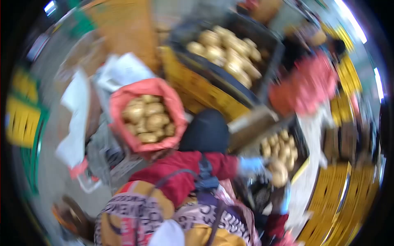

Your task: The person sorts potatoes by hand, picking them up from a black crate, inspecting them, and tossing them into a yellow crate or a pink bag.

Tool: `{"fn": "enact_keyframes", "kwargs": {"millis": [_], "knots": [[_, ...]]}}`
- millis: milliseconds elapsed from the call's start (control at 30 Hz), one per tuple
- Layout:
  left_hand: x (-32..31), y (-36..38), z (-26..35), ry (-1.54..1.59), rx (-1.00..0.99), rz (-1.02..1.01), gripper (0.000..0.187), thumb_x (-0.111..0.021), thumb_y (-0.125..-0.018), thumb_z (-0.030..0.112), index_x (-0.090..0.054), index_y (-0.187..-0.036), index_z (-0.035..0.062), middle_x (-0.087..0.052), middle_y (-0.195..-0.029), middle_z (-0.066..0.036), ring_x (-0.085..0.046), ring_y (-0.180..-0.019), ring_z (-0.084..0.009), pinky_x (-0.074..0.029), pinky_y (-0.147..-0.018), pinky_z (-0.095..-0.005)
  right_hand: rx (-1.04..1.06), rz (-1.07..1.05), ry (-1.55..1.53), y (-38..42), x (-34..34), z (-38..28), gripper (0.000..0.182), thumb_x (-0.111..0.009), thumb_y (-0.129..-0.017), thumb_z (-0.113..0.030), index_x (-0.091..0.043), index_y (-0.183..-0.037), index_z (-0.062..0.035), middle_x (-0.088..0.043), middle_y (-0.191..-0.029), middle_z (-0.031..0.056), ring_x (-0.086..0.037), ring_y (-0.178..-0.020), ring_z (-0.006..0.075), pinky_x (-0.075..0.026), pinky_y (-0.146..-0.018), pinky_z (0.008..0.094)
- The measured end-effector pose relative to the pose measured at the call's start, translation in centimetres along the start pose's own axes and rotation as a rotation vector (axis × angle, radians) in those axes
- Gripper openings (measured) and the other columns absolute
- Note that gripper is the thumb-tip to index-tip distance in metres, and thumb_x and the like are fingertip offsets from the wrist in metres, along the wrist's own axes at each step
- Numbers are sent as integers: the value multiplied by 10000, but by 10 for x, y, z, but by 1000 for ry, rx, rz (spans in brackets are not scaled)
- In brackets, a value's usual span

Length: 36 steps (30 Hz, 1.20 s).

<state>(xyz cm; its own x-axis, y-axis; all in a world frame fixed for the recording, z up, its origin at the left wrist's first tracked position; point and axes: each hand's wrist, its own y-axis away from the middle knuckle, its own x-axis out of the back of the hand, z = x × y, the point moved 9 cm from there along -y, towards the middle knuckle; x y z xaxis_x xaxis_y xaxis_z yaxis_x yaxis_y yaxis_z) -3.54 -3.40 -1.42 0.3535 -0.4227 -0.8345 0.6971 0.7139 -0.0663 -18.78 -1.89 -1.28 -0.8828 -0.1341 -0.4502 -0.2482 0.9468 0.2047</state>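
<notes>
To my right, my left hand (250,165) in a light blue glove reaches past a small dark crate of potatoes (278,144). A large round potato (278,173) sits between it and my right hand (282,199), which is gloved too and comes up from below. Both hands appear closed around the potato, though motion blur hides the fingertips. A pinkish-red sack (119,98), its mouth rolled wide, stands in front of me filled with potatoes (147,119).
Ahead, a large dark crate (269,61) with potatoes rests by a yellow crate (197,82). A person in pinkish-red clothing (305,84) is at the right. Yellow crates (332,197) are stacked lower right. White sheets (74,115) and plastic lie at left.
</notes>
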Motion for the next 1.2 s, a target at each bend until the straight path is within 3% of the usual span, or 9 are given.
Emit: {"fn": "enact_keyframes", "kwargs": {"millis": [33,167,367,567,733,933,967,1100,1200], "knots": [[11,-1,-9,-19,33,35,653,-716,-788,65,-394,-1351,143,-646,-888,-66,-617,-669,-146,-502,-571,-265,180,66,724,-1,82,18,417,-478,-958,-301,-442,-1294,-55,-497,-1300,126,-502,-1165,264,-439,-963,390],[14,-7,-10,-251,81,73,782,-729,-748,24,-325,-1411,121,-585,-1127,-78,-609,-807,-135,-502,-649,-230,13,117,-42,10,-9,2,483,-602,-903,-307,-473,-1266,-14,-587,-1162,93,-588,-981,178,-510,-734,316],[14,-7,-15,-237,161,99,775,-730,-743,-14,-340,-1403,101,-478,-1281,-60,-546,-1080,-162,-519,-825,-264,3,174,-145,21,4,15,468,-585,-916,-333,-491,-1273,-45,-595,-1167,65,-600,-969,169,-529,-692,313],[8,-16,-15,-332,152,153,879,-740,-726,29,-246,-1451,85,-474,-1312,-64,-537,-1083,-155,-488,-860,-278,-4,166,-209,24,9,19,425,-565,-933,-266,-481,-1291,-53,-596,-1166,63,-611,-945,160,-533,-680,293],[21,-23,-20,-730,-5,193,763,-729,-801,137,-290,-1421,78,-469,-1315,-70,-515,-1122,-141,-476,-865,-268,-46,182,-94,22,4,32,514,-661,-855,-150,-446,-1308,-32,-568,-1175,75,-599,-928,133,-528,-692,270],[27,-22,-37,-192,292,333,630,-554,-912,451,-328,-1407,133,-517,-1271,-49,-591,-975,-143,-496,-738,-253,-11,251,-14,22,20,35,616,-716,-773,-77,-426,-1313,-12,-510,-1249,92,-540,-1087,174,-443,-939,299],[26,-22,-38,-197,301,327,630,-554,-912,451,-328,-1407,133,-517,-1271,-49,-591,-975,-143,-496,-738,-253,179,250,170,22,27,19,631,-713,-763,-75,-421,-1319,-9,-486,-1285,100,-502,-1145,187,-403,-984,313],[15,-22,-40,-211,401,198,664,-640,-872,200,-287,-1430,142,-468,-1330,-52,-539,-1109,-170,-502,-836,-306,469,269,373,24,26,-13,674,-700,-745,-83,-400,-1344,-2,-426,-1370,115,-419,-1255,206,-347,-1045,334],[30,-27,-29,-300,174,242,882,-687,-649,-76,-301,-1417,120,-428,-1349,-68,-447,-1237,-210,-399,-1017,-323,345,247,163,24,19,-7,691,-692,-745,-57,-387,-1362,-6,-456,-1347,117,-446,-1237,207,-346,-1047,332]]}}
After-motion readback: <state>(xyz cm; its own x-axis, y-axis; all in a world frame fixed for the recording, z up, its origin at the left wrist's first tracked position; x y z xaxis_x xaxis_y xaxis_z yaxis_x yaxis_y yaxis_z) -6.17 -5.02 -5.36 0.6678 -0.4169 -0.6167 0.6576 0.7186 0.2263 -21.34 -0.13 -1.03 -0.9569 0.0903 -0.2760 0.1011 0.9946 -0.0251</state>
